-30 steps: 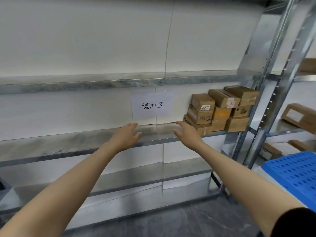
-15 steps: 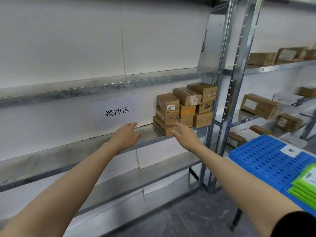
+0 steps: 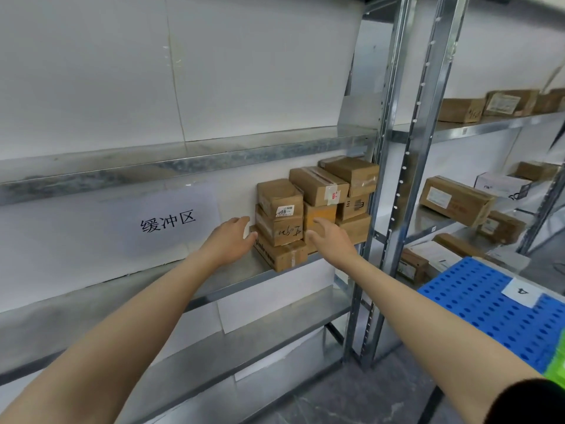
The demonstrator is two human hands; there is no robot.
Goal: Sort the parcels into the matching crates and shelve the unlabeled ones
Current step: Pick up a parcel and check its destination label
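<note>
Several brown cardboard parcels (image 3: 279, 228) are stacked at the right end of a metal shelf (image 3: 232, 276), under a paper sign (image 3: 168, 221) with printed characters. My left hand (image 3: 229, 240) reaches out with relaxed fingers, its tips at the left side of the stack's lowest box (image 3: 278, 255). My right hand (image 3: 328, 240) is stretched in front of the stack with fingers straight, holding nothing. A blue perforated crate (image 3: 477, 304) with a white label reading 4 (image 3: 519, 292) sits at the lower right.
Upright steel posts (image 3: 394, 179) divide this rack from a second rack on the right, whose shelves hold more cardboard boxes (image 3: 455, 200). A green item (image 3: 558, 362) shows at the right edge. Lower shelves (image 3: 244, 341) and a grey floor lie below.
The view has swung right, bringing the right rack and the blue crate into sight. Both hands have come closer to the parcel stack, still holding nothing.
</note>
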